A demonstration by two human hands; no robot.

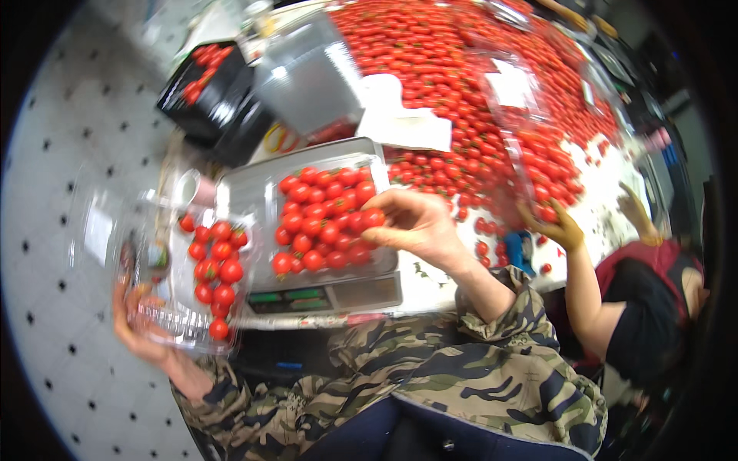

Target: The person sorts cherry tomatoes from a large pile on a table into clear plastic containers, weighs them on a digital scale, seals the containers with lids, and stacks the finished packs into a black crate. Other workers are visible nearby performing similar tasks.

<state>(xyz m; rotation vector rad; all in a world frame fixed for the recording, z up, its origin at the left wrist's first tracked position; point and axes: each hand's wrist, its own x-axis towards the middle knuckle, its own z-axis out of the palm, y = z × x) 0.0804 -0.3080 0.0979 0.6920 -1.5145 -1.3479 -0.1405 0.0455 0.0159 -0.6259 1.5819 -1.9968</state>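
Note:
My left hand [141,325] grips a clear plastic clamshell box [158,314] by its lower left side, off the table's edge. Red cherry tomatoes [222,271] lie along the box's right half, and its lid hangs open to the left. On the metal platform of a weighing scale [248,201] sits a second clear plastic box [274,196], filled with cherry tomatoes [323,222]. At that box's right edge, my right hand [418,227] pinches one cherry tomato [373,217] between thumb and fingers.
A large heap of cherry tomatoes [426,63] spreads over the table behind. Black crates [219,109], a translucent plastic bin [311,75], white paper [415,127], scissors [279,138] and a pink cup [196,189] surround the scale. A co-worker's hand [562,230] touches a tomato-filled clear box [548,167] at right.

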